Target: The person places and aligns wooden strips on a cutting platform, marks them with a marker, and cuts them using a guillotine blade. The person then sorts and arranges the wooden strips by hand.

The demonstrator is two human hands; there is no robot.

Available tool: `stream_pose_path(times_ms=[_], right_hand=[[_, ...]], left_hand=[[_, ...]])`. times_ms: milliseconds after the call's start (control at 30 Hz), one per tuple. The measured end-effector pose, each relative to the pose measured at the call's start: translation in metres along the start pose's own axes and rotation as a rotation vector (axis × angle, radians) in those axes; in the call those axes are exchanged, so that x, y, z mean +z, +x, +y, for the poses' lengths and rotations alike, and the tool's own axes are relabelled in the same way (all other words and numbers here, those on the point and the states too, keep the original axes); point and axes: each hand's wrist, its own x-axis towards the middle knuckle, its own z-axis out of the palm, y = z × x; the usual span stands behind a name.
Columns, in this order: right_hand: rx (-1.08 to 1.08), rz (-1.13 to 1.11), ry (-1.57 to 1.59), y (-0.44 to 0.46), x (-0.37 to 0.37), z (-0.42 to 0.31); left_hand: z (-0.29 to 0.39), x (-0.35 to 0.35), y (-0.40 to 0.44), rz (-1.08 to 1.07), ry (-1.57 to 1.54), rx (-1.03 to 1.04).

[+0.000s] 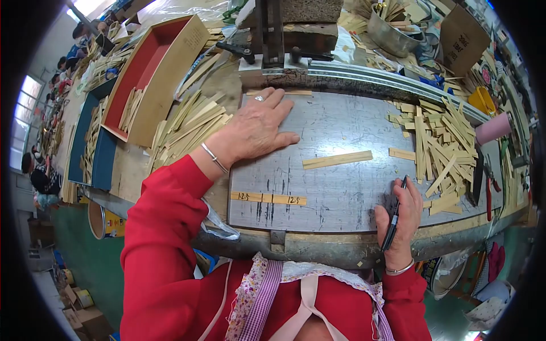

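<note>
My left hand [259,126] lies flat on the grey board [341,199], fingers stretched out. Its fingertips reach a thin bamboo strip [300,92] along the metal fence; part of that strip is hidden under them. In my right hand [406,213] is a black pen [391,232], held near the board's front edge. Between the hands lies a loose bamboo strip [337,159], with a shorter piece [402,153] to its right. A marked strip [268,198] with "12.5" written on it rests at the board's front left.
Cut bamboo pieces [441,145] are heaped on the right, beside red-handled pliers [489,190] and a pink roll [493,128]. Longer strips [190,128] lie left, near a red-lined box [162,74] and a blue box [102,153]. A metal clamp [269,34] stands behind the fence.
</note>
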Motion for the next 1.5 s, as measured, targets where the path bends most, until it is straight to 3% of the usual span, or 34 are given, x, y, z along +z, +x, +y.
stream_pose_path(times_ms=[633, 667, 767, 833, 900, 1000, 1133, 1300, 1367, 1467, 1500], right_hand=[[-0.004, 0.033, 0.041, -0.002, -0.002, -0.001], [0.000, 0.031, 0.042, -0.001, -0.002, -0.001], [0.005, 0.038, 0.045, 0.001, 0.000, -0.002], [-0.002, 0.041, 0.040, 0.001, 0.001, -0.001], [-0.012, 0.043, 0.029, 0.001, 0.002, 0.000], [-0.016, 0.041, 0.026, -0.001, 0.001, 0.000], [-0.012, 0.043, 0.029, -0.002, 0.002, 0.000], [-0.004, 0.029, 0.023, 0.000, 0.000, -0.001], [-0.005, 0.026, 0.023, 0.001, -0.001, -0.001], [-0.005, 0.030, 0.016, 0.000, 0.001, -0.002], [-0.006, 0.030, 0.011, 0.000, 0.001, -0.002]], left_hand=[[-0.006, -0.011, 0.009, -0.095, 0.011, -0.109], [0.000, -0.007, 0.006, 0.131, 0.044, -0.001], [0.030, -0.007, 0.004, 0.044, -0.125, 0.022], [0.051, 0.002, 0.005, 0.033, -0.086, 0.221], [0.060, 0.011, 0.005, 0.033, -0.081, 0.285], [0.063, 0.013, 0.001, 0.074, -0.077, 0.264], [0.054, 0.004, -0.010, -0.034, -0.208, 0.137], [0.002, -0.016, -0.008, 0.037, -0.230, -0.079], [-0.016, -0.018, -0.003, -0.040, -0.187, -0.194], [-0.016, -0.005, -0.002, 0.160, 0.017, -0.010], [-0.007, -0.003, -0.003, 0.111, -0.011, 0.008]])
